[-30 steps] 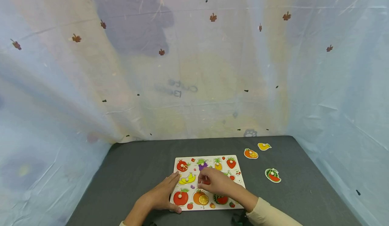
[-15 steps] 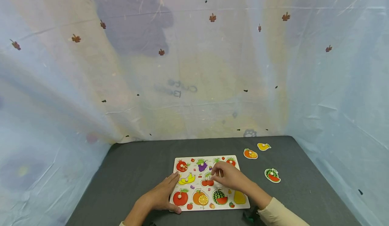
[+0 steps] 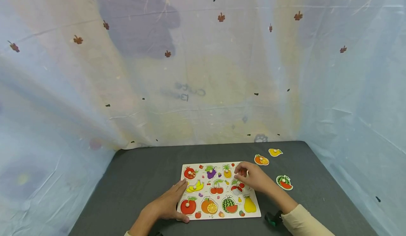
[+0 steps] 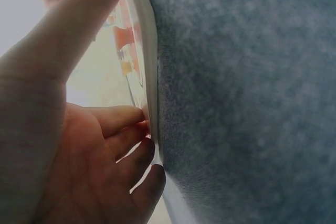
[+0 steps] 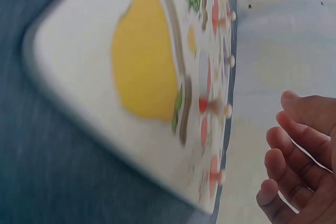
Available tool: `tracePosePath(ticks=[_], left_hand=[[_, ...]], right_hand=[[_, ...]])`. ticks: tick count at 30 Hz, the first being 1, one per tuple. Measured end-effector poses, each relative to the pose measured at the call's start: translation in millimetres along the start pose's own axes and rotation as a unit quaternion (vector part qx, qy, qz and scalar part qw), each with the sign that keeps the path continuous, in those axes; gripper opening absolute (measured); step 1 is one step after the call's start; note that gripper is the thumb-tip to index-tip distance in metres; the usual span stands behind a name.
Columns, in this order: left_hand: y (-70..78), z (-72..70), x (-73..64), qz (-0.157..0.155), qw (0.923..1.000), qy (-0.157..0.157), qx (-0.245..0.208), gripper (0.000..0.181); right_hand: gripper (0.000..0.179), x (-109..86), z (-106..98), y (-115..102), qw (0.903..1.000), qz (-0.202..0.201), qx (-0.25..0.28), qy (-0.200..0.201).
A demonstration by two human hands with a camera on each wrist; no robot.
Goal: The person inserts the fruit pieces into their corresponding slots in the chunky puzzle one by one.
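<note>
A white fruit puzzle board [image 3: 207, 213] lies on the dark table. My left hand [image 3: 169, 201] rests along its left edge, fingers straight and thumb at the near corner. In the left wrist view those fingertips touch the board's side. My right hand [image 3: 252, 176] hovers over the upper right of the board, fingers loosely bent, and the right wrist view shows nothing in it. Knobbed pieces sit in the board, among them the apple [image 3: 188, 206], bananas [image 3: 195, 186] and a red-and-white fruit [image 3: 237, 188]. The pear picture [image 3: 250, 205] and cherries picture [image 3: 216, 188] show no knobs.
Right of the board lie loose knobbed pieces: a pear [image 3: 275, 152], an orange [image 3: 261, 159] and a watermelon [image 3: 284, 182]. A patterned curtain [image 3: 203, 70] hangs behind and beside the dark table [image 3: 152, 169].
My right hand has moved right and away, from the board's middle to its upper right corner, uncovering the cherries and the red-and-white piece. The left hand has stayed in place.
</note>
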State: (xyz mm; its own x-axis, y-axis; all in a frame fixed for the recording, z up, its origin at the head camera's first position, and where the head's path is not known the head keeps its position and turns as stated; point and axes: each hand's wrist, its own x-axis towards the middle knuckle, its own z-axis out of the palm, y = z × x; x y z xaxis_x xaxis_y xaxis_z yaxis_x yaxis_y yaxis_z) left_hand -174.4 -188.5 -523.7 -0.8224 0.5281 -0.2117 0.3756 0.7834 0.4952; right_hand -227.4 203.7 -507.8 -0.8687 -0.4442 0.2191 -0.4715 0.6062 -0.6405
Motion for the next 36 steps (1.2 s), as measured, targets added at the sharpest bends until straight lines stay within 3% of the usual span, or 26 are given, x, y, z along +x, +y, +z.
tracePosePath(ticks=[26, 36], left_hand=[[-2.2, 2.0, 1.2, 0.001, 0.9999, 0.005, 0.009, 0.130], [-1.1, 0.7, 0.5, 0.002, 1.0000, 0.005, 0.008, 0.129]], right_hand=[[0.013, -1.5, -54, 59, 0.9911, 0.041, -0.078, 0.100], [0.013, 6.1, -62, 87, 0.9856, 0.104, -0.103, 0.085]])
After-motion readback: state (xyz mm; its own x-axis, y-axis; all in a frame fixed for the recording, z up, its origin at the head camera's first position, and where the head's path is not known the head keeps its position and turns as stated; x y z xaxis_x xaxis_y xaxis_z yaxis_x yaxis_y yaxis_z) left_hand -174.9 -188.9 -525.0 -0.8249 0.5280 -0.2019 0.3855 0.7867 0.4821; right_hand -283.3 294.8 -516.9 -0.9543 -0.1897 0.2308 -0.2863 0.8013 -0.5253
